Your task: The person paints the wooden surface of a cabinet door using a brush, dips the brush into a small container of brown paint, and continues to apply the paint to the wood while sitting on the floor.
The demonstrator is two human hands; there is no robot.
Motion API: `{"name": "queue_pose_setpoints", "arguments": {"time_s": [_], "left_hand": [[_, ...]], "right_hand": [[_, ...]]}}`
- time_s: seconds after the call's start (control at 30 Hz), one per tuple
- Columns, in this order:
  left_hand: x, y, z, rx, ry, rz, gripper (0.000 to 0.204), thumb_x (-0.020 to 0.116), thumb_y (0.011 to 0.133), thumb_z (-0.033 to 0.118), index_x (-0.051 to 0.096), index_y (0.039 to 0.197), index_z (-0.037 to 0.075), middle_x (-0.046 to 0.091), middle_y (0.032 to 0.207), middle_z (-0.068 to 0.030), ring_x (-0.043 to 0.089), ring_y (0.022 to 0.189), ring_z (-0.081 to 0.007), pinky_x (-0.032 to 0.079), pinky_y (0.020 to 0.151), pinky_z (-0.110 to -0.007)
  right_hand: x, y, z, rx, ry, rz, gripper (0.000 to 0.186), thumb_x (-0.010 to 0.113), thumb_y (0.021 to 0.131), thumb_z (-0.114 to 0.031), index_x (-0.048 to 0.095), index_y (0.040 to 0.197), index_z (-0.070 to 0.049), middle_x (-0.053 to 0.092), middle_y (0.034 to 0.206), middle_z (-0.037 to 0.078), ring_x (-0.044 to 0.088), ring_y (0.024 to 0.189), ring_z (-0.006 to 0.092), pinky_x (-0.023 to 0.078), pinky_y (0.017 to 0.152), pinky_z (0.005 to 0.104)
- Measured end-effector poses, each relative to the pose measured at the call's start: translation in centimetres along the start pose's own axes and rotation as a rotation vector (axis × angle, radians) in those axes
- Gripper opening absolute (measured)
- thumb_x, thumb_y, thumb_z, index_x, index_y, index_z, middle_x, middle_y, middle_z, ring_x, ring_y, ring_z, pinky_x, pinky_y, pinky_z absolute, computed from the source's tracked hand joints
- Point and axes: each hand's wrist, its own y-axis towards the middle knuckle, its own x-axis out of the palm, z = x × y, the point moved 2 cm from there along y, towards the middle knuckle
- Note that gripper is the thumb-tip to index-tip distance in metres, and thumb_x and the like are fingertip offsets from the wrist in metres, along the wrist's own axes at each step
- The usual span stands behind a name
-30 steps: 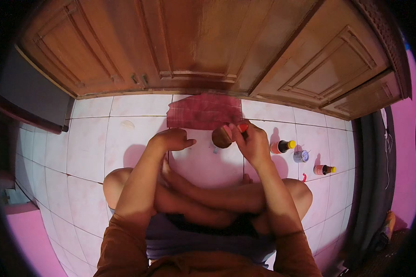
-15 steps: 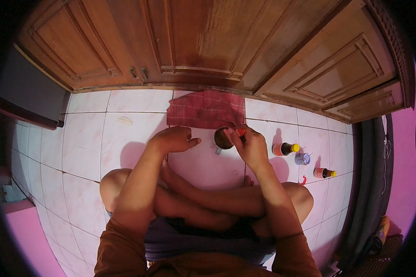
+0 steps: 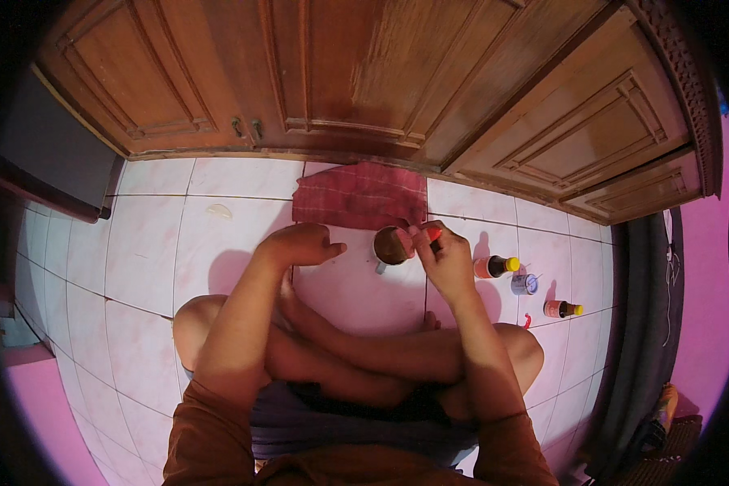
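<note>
On the tiled floor in front of my crossed legs stands a cup [image 3: 389, 245] of brown drink, its handle turned toward me. My right hand [image 3: 448, 257] is at the cup's right rim, its fingertips closed on a small red object [image 3: 435, 233]. Its kind is mostly hidden by the fingers. To the left of the cup, apart from it, hovers my left hand [image 3: 302, 245] with its thumb stretched out and its other fingers loosely bent. Nothing shows in it. Behind the cup lies a red checked cloth [image 3: 356, 193].
Right of my right hand are two dark bottles with yellow caps, one larger [image 3: 494, 266] and one smaller [image 3: 563, 309], with a small bluish tub [image 3: 525, 283] between them. A red scrap [image 3: 528, 321] lies nearby. Wooden cabinet doors [image 3: 340, 73] rise behind the cloth.
My right hand has shifted slightly to the right with the red object, so more of the cup's opening shows. My left hand has barely moved. The view has tilted a little.
</note>
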Motion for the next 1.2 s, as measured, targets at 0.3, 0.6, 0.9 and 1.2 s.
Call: {"name": "queue_pose_setpoints", "arguments": {"time_s": [0.3, 0.6, 0.9, 1.2], "left_hand": [[0.6, 0.2, 0.2, 0.018, 0.017, 0.001, 0.062, 0.048, 0.093, 0.056, 0.069, 0.097, -0.003, 0.067, 0.1, -0.0232, 0.064, 0.094, -0.0377, 0.049, 0.085, -0.044], [0.8, 0.4, 0.0, 0.036, 0.012, -0.004, 0.061, 0.047, 0.094, 0.055, 0.068, 0.096, -0.003, 0.067, 0.099, -0.0238, 0.064, 0.095, -0.0382, 0.049, 0.084, -0.045], [0.5, 0.3, -0.4, 0.037, -0.004, -0.029, 0.062, 0.048, 0.093, 0.055, 0.068, 0.095, -0.003, 0.067, 0.097, -0.024, 0.064, 0.094, -0.0389, 0.049, 0.084, -0.046], [0.0, 0.7, -2.2, 0.031, -0.09, -0.027, 0.06, 0.051, 0.093, 0.054, 0.067, 0.095, -0.004, 0.068, 0.086, -0.0193, 0.066, 0.073, -0.029, 0.051, 0.073, -0.041]], "right_hand": [[1.4, -0.3, -0.4, -0.14, -0.102, -0.033, 0.032, 0.068, 0.09, -0.034, 0.064, 0.084, -0.003, 0.066, 0.074, 0.016, 0.064, 0.065, 0.0352, 0.05, 0.059, 0.0402], [-1.1, 0.2, -0.6, -0.029, -0.04, -0.033, 0.027, 0.067, 0.091, -0.029, 0.067, 0.088, -0.002, 0.067, 0.075, 0.017, 0.066, 0.065, 0.0304, 0.05, 0.06, 0.036], [-2.2, 0.4, 2.3, 0.171, 0.189, 0.134, 0.032, 0.066, 0.094, -0.031, 0.066, 0.082, -0.002, 0.061, 0.063, 0.001, 0.052, 0.059, 0.007, 0.042, 0.053, 0.0249], [-3.4, -0.2, 5.1, 0.666, 0.689, 0.224, 0.03, 0.062, 0.095, -0.034, 0.062, 0.079, -0.008, 0.056, 0.056, 0.002, 0.044, 0.04, 0.0092, 0.031, 0.038, 0.0243]]}}
